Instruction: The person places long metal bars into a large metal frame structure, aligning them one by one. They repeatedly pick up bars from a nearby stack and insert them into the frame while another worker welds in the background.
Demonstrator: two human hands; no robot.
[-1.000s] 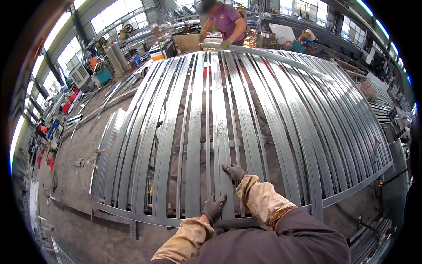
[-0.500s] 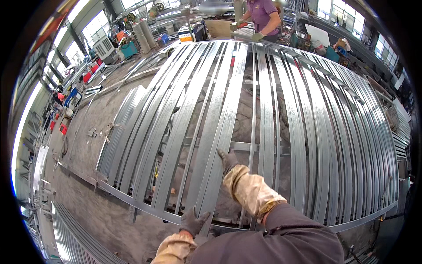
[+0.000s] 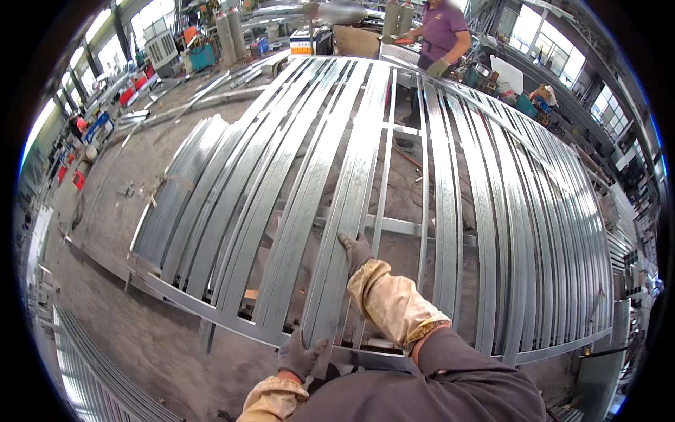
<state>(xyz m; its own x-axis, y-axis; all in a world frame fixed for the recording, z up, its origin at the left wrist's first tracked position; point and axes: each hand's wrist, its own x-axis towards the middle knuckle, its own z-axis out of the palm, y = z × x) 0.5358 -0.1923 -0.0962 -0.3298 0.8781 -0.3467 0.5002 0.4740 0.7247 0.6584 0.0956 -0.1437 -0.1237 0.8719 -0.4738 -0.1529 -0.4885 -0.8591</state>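
Note:
Both my hands wear dark grey gloves and are on one long, flat galvanized steel channel (image 3: 328,285) lying lengthwise away from me on a frame. My left hand (image 3: 301,356) grips its near end, thumb out to the right side. Farther along, my right hand (image 3: 357,254) holds its right edge, thumb on top and fingers curled down, partly hidden. Close to its right runs a thin metal bar (image 3: 383,179). More steel channels (image 3: 278,239) lie to the left, and another group (image 3: 485,246) lies across a gap to the right.
The frame's near rail (image 3: 232,320) runs in front of me. At the far end stands a co-worker (image 3: 444,35) in a purple shirt and gloves. Stacked profiles (image 3: 98,373) lie at lower left. Gas cylinders (image 3: 226,39) and a teal machine (image 3: 202,56) stand at the back left.
The view has shifted. The held channel has moved left with both hands, and the gap to the right-hand group is wider. The co-worker stands more upright, farther right in the picture.

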